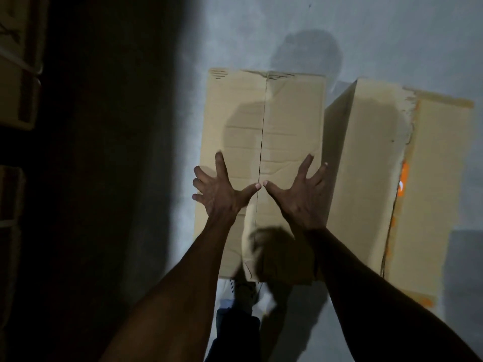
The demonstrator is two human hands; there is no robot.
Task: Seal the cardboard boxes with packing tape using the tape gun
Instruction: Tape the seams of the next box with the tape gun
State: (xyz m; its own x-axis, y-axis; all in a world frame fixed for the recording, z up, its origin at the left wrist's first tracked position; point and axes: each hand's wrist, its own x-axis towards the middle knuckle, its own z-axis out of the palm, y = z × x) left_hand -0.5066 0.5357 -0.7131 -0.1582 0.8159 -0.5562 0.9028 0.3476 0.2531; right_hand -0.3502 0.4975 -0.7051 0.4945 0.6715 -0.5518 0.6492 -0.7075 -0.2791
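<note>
Cardboard box [264, 142] sits on the grey concrete floor [366, 35], flaps folded shut, centre seam bare, so taping looks not yet begun; no tape gun shows. On its lid, the left hand [222, 189] and right hand [300, 194] press flat, fingers spread, thumbs almost meeting. Right of it stands a second box [379, 152], matte, creased, edges torn.

Grey concrete floor [366, 35], white shoe [264, 296] on it, shelving [18, 74] at left
</note>
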